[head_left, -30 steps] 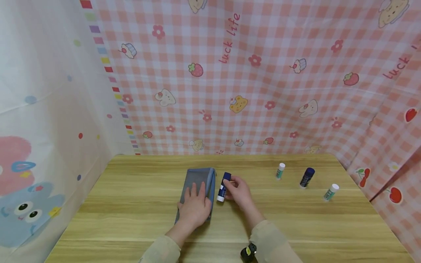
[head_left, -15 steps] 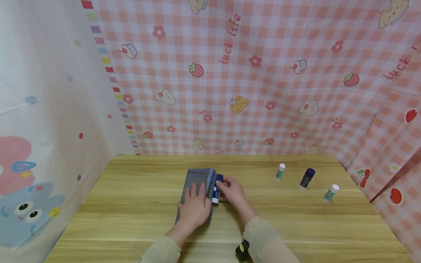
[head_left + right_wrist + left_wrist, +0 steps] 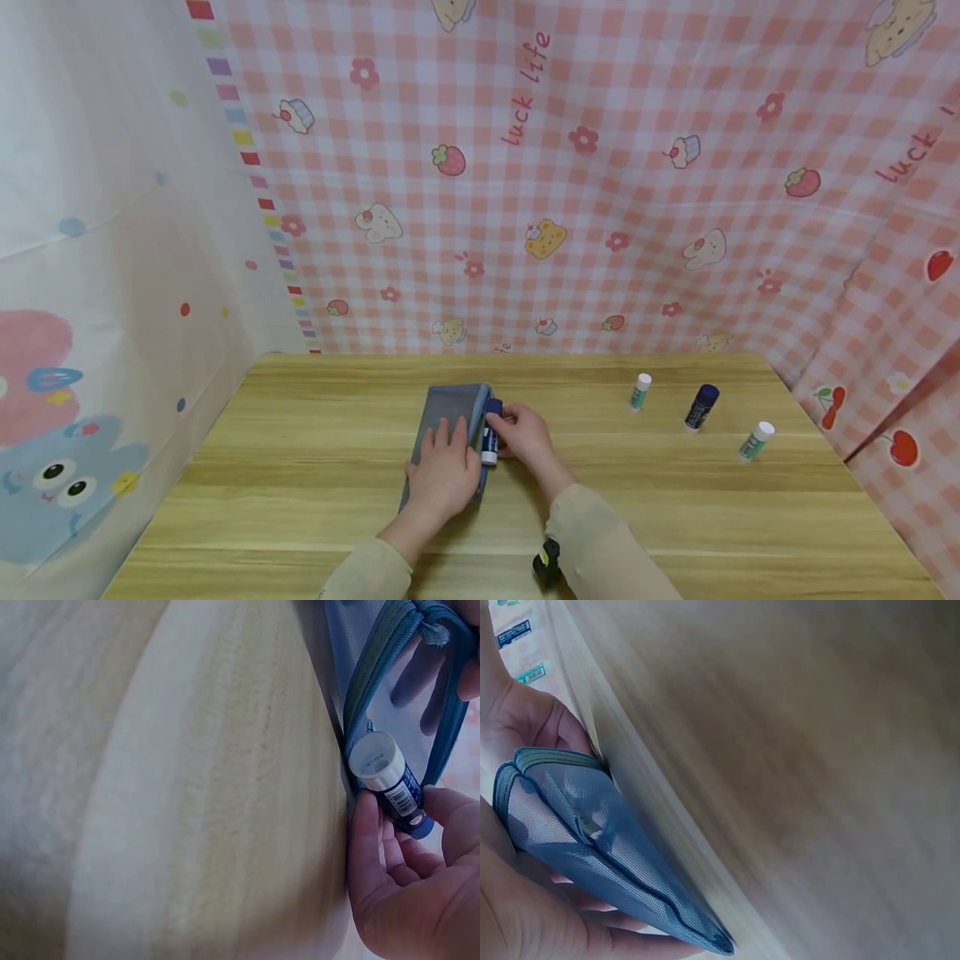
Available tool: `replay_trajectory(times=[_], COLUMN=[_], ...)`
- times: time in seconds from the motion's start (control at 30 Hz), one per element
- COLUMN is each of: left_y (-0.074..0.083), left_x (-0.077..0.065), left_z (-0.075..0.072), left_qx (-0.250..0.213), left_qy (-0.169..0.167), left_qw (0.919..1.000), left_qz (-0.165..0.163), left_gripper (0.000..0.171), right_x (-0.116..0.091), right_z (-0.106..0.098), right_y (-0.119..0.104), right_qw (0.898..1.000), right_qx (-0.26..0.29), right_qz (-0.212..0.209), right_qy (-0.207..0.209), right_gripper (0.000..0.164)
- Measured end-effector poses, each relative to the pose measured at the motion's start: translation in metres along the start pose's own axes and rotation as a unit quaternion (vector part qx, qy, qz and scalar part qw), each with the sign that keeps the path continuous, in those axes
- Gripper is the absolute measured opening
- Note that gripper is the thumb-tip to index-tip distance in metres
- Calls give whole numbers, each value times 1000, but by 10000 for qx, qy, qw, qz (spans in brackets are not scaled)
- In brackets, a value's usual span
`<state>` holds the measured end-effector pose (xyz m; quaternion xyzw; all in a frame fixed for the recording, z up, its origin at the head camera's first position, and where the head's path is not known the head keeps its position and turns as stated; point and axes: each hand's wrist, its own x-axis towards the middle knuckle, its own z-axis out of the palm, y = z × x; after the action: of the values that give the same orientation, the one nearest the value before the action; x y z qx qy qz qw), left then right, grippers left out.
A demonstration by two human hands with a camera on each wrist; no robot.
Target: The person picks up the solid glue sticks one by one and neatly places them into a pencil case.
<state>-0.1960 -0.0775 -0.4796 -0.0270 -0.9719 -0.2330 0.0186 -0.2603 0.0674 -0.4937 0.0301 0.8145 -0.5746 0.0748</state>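
"Two hands: how do they lie?"

"The left hand (image 3: pixel 441 468) rests flat, fingers spread, on a blue-grey mesh zip pouch (image 3: pixel 452 402). The right hand (image 3: pixel 528 437) pinches a dark-blue, white-ended cylindrical stick (image 3: pixel 490 442) between thumb and fingers."

"And where's that stick against the pouch?"

"At its gaping right-hand mouth, between the hands, the right one nearer. Its long axis runs roughly along the opening, blue cap at the far end. How much is inside, I can't tell."

"Farther out?"

"Well right, two white-capped green sticks (image 3: pixel 640 393) and one navy-capped dark stick (image 3: pixel 701 409) on the wood-grained table (image 3: pixel 270 467)."
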Motion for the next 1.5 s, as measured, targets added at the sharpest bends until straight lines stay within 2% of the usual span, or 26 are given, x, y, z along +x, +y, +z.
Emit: replay_trajectory(times=[0.3, 0.53, 0.77, 1.13, 1.5], left_y=[2, 3, 4, 3, 2], left_x=[1, -3, -4, -2, -1], left_z=[1, -1, -2, 0, 0], left_qx=[-10, -10, 8, 118, 31], left_qy=[-33, 83, 88, 268, 212], left_qw=[10000, 9998, 9998, 9994, 9997], left_qz=[-1, 158, 171, 186, 109], left_gripper=[55, 52, 54, 54, 57], right_x=[2, 1, -2, -15, -28], right_z=[1, 2, 3, -7, -29], right_y=[0, 1, 0, -2, 5], right_qw=[9989, 9972, 9994, 9985, 9964], right_qx=[-436, -678, -179, 177, 323], right_qz=[-147, -300, -293, -505, -754], right_qy=[46, 103, 60, -144, 205], right_gripper=[35, 35, 25, 28, 27])
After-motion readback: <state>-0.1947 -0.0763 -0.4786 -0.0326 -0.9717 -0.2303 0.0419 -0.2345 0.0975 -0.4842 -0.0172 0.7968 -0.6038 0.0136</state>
